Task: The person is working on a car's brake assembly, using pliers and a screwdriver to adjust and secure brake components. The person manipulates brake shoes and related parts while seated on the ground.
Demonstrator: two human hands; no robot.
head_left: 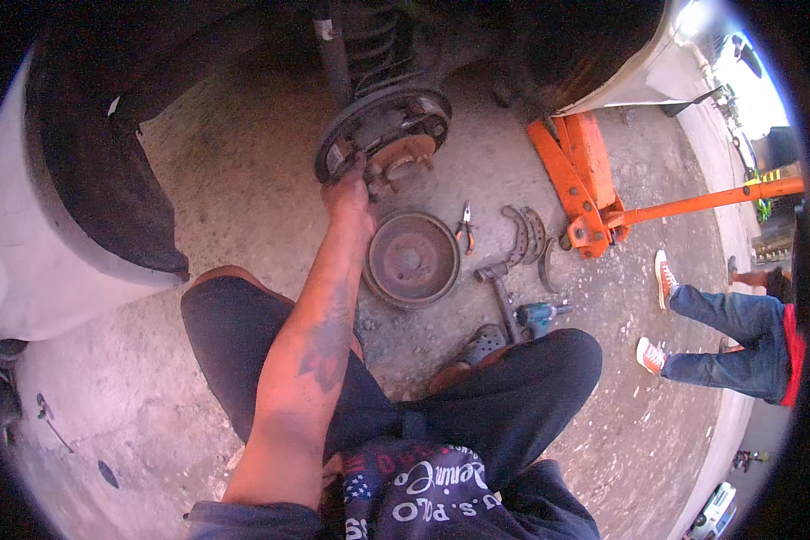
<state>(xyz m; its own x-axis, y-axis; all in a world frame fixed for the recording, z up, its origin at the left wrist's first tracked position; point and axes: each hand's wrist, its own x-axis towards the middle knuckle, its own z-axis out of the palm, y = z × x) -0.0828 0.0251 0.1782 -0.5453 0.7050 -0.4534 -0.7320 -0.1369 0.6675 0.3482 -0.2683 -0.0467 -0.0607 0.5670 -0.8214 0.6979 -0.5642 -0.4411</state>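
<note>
My left arm stretches forward, and my left hand (349,191) is at the lower left edge of a drum brake assembly (382,135) under the car. Its fingers are bent against the parts there, closed on something too small and dark to make out. Springs and a rusty hub (403,155) show in the middle of the assembly. Just below my hand, a round rusty brake drum (413,259) lies on the ground. Pliers (465,227) with orange and black handles rest right of the drum. My right hand is out of view; only the sleeve on that side shows.
Curved worn brake shoes (519,236) lie right of the pliers. Nearer me are a hammer (502,301) and a teal power tool (538,317). An orange floor jack (589,189) stands under the car, its long handle reaching right. A person in jeans (729,337) stands at the right.
</note>
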